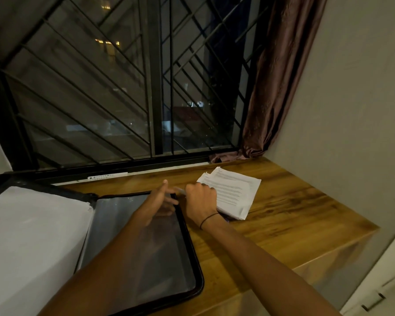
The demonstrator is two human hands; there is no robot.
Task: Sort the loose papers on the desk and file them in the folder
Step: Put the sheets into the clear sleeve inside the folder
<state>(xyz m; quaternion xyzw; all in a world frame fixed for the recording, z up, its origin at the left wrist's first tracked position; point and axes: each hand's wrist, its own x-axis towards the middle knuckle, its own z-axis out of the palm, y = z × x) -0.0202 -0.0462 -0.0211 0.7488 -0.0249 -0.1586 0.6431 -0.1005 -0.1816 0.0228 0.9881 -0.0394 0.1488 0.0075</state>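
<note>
Open folder (141, 242) with black piping lies flat on the wooden desk (290, 215); its left leaf carries white sheets (32, 224), its right leaf a clear pocket. The stack of printed papers (234, 192) sits just beside the folder's far right corner. Left hand (160, 201), fingers extended and relaxed, rests at the pocket's top edge. Right hand (200, 197) has fingers curled on the stack's near-left edge, apparently pinching a sheet. Paper is light, limp and easily creased, so it is best lifted by a corner; the plastic pocket is likely slippery.
</note>
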